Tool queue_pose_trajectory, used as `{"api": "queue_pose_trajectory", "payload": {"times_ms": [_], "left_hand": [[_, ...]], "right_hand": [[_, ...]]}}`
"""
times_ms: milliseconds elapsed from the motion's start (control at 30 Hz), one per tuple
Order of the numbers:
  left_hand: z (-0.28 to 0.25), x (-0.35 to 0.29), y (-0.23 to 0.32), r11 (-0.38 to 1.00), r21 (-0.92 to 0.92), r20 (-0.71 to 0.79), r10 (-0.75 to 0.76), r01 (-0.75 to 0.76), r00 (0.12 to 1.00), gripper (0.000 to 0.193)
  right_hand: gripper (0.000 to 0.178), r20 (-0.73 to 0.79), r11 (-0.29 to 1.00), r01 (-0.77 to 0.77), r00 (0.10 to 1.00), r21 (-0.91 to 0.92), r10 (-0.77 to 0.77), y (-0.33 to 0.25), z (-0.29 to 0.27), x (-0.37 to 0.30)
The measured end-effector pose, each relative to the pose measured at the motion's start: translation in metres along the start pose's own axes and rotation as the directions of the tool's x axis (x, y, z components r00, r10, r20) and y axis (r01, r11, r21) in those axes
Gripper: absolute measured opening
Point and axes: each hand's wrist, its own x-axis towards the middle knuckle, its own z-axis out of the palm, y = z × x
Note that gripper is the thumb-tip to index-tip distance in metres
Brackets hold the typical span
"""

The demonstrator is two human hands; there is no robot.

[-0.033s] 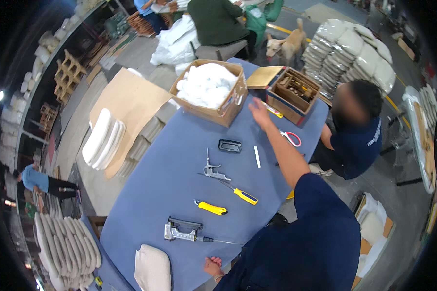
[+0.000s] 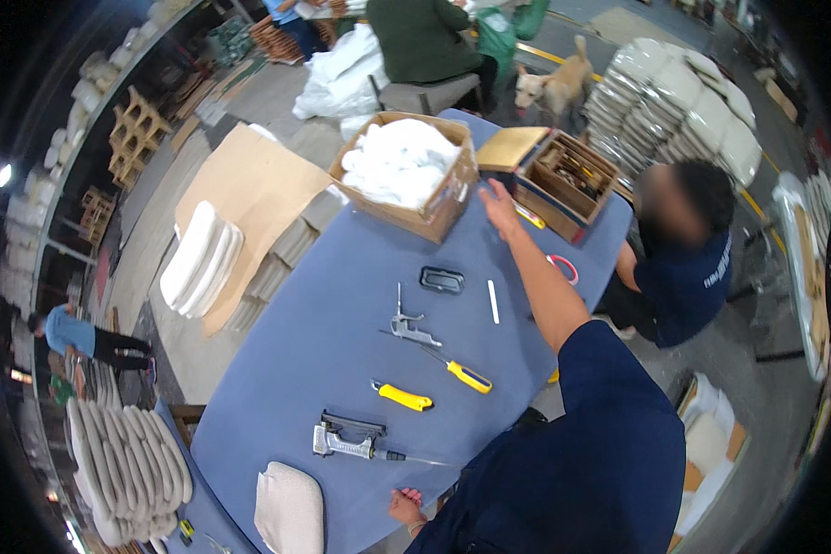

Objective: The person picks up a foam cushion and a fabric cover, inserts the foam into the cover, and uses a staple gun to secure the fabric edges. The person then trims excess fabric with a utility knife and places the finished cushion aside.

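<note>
My right hand (image 2: 502,211) stretches over the far part of the blue-covered table (image 2: 305,369), fingers extended and apart, with nothing in it. It is nearest to a yellow-handled tool (image 2: 530,217) beside a wooden box (image 2: 554,208). Close to the near edge, my left hand (image 2: 404,507) rests with curled fingers, and nothing shows in it. Between them lie a staple gun (image 2: 346,438) with a hose, a yellow utility knife (image 2: 404,398), a yellow-handled screwdriver (image 2: 469,377), an air blow gun (image 2: 412,329), a black tray (image 2: 441,280) and a white strip (image 2: 493,302). Red-handled scissors (image 2: 572,264) are partly behind my forearm.
A cardboard box (image 2: 434,222) of white stuffing stands at the table's far end. A beige cushion (image 2: 289,510) lies near the staple gun. A co-worker (image 2: 688,268) crouches at the right. Beyond are a dog (image 2: 563,83) and stacked wrapped cushions (image 2: 674,102).
The whole view has shifted slightly. My right forearm now covers more of the scissors, and its fingers look a little more spread. The tools and my left hand stay put.
</note>
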Motion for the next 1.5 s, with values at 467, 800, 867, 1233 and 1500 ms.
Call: {"api": "queue_pose_trajectory", "payload": {"times_ms": [467,800,867,1233,1500], "left_hand": [[0.074,-0.048,-0.025,0.99,0.131,-0.214,-0.03,0.06,0.976,0.044],[0.096,-0.078,-0.048,0.989,-0.025,-0.128,-0.145,0.143,0.981,0.037],[0.09,-0.079,-0.055,0.987,-0.018,-0.101,-0.161,0.16,0.982,0.035],[0.046,-0.086,-0.128,0.921,0.37,-0.229,0.217,-0.122,0.949,0.028],[0.012,-0.096,-0.118,0.932,0.35,-0.234,-0.01,0.094,0.972,0.038]], "right_hand": [[0.056,0.279,0.914,-0.268,0.943,0.304,0.183,0.019,0.086,0.108],[0.043,0.338,0.937,-0.217,0.934,0.274,0.118,-0.018,0.035,-0.051],[0.041,0.332,0.935,-0.212,0.937,0.284,0.112,-0.02,0.019,-0.072],[0.03,0.224,0.889,-0.142,0.974,0.435,0.046,-0.045,-0.069,-0.118],[0.025,0.535,0.75,-0.425,0.837,0.507,0.113,-0.013,-0.064,-0.201]]}}
